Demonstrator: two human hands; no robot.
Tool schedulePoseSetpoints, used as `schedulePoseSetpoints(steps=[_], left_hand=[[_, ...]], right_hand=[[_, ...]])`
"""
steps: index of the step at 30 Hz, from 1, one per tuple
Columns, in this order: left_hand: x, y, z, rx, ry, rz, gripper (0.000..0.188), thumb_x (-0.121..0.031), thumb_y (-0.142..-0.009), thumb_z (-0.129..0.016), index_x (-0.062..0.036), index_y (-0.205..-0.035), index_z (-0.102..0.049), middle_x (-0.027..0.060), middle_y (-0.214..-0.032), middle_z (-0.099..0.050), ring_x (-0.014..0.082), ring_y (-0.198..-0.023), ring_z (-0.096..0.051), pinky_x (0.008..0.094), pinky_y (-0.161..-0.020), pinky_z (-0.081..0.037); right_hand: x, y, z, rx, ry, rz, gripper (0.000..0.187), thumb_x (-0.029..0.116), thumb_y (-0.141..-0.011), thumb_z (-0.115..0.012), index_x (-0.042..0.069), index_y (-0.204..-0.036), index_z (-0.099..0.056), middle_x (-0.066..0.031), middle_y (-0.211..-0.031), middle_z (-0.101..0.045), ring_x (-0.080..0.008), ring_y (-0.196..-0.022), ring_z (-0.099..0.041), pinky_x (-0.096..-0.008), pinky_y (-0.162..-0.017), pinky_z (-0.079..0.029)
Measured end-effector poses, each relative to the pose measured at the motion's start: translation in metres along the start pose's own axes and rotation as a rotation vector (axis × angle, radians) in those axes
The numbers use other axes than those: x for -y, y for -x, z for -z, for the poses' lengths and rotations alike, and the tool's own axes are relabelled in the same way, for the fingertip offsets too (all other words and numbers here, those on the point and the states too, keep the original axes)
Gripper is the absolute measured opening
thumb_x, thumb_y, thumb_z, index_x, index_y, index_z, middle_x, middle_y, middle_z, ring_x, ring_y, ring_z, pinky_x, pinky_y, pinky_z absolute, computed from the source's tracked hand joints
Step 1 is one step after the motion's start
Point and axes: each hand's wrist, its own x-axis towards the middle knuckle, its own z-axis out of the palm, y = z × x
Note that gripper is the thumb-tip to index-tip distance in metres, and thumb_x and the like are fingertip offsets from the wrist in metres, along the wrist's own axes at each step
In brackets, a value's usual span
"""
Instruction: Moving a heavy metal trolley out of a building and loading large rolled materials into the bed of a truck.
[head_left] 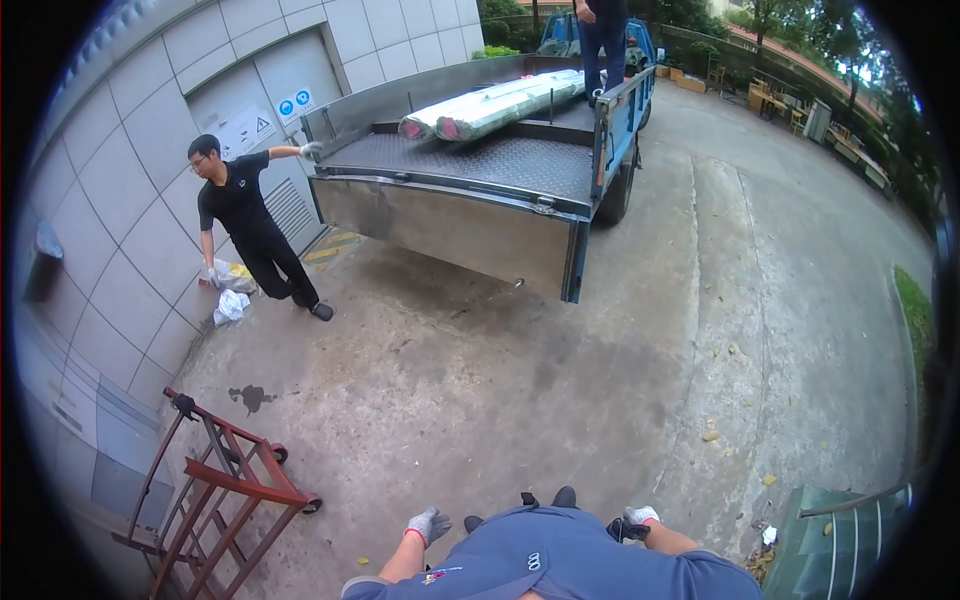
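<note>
My left hand (428,525), in a pale work glove with a red cuff, hangs beside my body over the concrete. Its fingers look loosely bent and apart, with nothing seen in them. On the other side of my body is my right hand (641,516), gloved the same way. A small black object (627,530) lies against it in view, and I cannot tell whether the hand holds it. The fingers of that hand are mostly hidden. Nearest to my left hand stands a red metal-framed trolley (245,485) on small wheels.
Ahead stands a blue flatbed truck (440,235) bearing long wrapped bundles (490,108). One person (245,215) reaches to its left side; another (602,50) stands on the bed. White bags (231,305) lie by the wall. A green metal object (850,540) is at lower right.
</note>
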Motion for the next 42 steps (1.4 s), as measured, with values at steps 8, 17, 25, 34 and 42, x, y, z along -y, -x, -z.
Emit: schedulePoseSetpoints(steps=[8, 17, 25, 34, 42], left_hand=[[0.004, 0.005, -0.049, -0.004, -0.024, -0.031, 0.057, -0.027, -0.108, -0.050, 0.0075, -0.152, -0.038, 0.0339, -0.152, -0.047, 0.0511, -0.137, -0.051, 0.0551, -0.114, -0.046], [0.013, 0.020, -0.083, -0.039, 0.027, -0.059, 0.058, -0.026, -0.107, -0.049, 0.0082, -0.152, -0.036, 0.0341, -0.155, -0.044, 0.0516, -0.138, -0.050, 0.0554, -0.115, -0.046], [0.019, 0.037, -0.121, -0.070, 0.057, -0.100, 0.061, -0.027, -0.107, -0.048, 0.0068, -0.155, -0.031, 0.0349, -0.157, -0.040, 0.0531, -0.140, -0.047, 0.0573, -0.117, -0.042], [-0.028, -0.027, -0.141, -0.115, 0.113, -0.017, 0.058, -0.024, -0.106, -0.049, 0.0088, -0.152, -0.036, 0.0360, -0.153, -0.044, 0.0543, -0.138, -0.048, 0.0594, -0.115, -0.044], [-0.197, -0.138, -0.193, -0.031, 0.065, 0.160, 0.066, -0.035, -0.109, -0.043, 0.0104, -0.155, -0.031, 0.0256, -0.167, -0.030, 0.0428, -0.152, -0.034, 0.0512, -0.125, -0.029]], right_hand=[[-0.026, -0.040, 0.040, 0.012, 0.231, 0.104, 0.045, 0.042, -0.095, -0.050, 0.008, -0.110, -0.076, -0.0221, -0.111, -0.074, -0.0411, -0.108, -0.069, -0.0471, -0.091, -0.053], [-0.049, -0.076, 0.067, -0.024, 0.101, 0.131, 0.048, 0.043, -0.089, -0.056, 0.004, -0.111, -0.074, -0.0243, -0.110, -0.074, -0.0402, -0.102, -0.072, -0.0451, -0.088, -0.055], [-0.045, -0.095, 0.107, 0.086, -0.686, -0.139, 0.047, 0.039, -0.094, -0.054, -0.002, -0.105, -0.074, -0.0192, -0.101, -0.077, -0.0343, -0.088, -0.074, -0.0420, -0.079, -0.057], [0.058, -0.157, 0.205, 0.187, -0.911, 0.032, 0.033, 0.032, -0.100, -0.056, 0.001, -0.093, -0.067, -0.0137, -0.079, -0.066, -0.0267, -0.060, -0.061, -0.0404, -0.055, -0.050], [0.146, -0.201, 0.254, -0.165, -0.904, 0.044, 0.029, 0.027, -0.100, -0.060, 0.001, -0.089, -0.066, -0.0146, -0.077, -0.068, -0.0270, -0.057, -0.064, -0.0429, -0.053, -0.053]])
